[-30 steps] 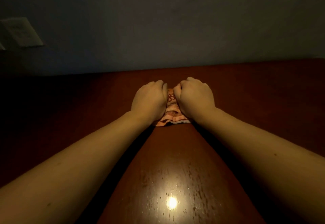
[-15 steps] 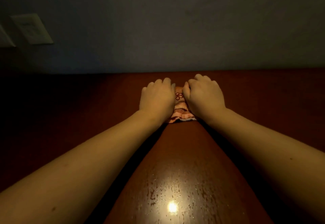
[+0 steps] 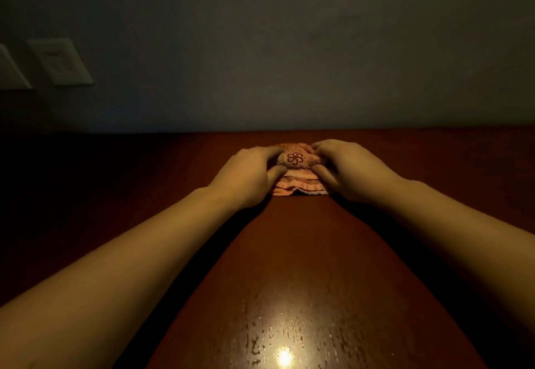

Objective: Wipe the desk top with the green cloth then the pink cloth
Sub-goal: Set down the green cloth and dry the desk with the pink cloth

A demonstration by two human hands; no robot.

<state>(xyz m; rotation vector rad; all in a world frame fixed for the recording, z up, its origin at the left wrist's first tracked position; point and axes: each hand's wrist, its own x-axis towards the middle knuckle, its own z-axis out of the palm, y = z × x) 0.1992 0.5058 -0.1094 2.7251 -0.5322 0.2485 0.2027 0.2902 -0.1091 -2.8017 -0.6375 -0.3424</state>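
A single wide-angle camera worn on the head sits low and close over the dim reddish surface (image 3: 289, 252), facing forward and slightly down along both forearms toward the left hand (image 3: 249, 177) and right hand (image 3: 350, 171) near the far wall (image 3: 289, 50).

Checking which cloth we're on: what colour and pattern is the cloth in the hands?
The cloth is pink, striped, with a dark red flower emblem; head view.
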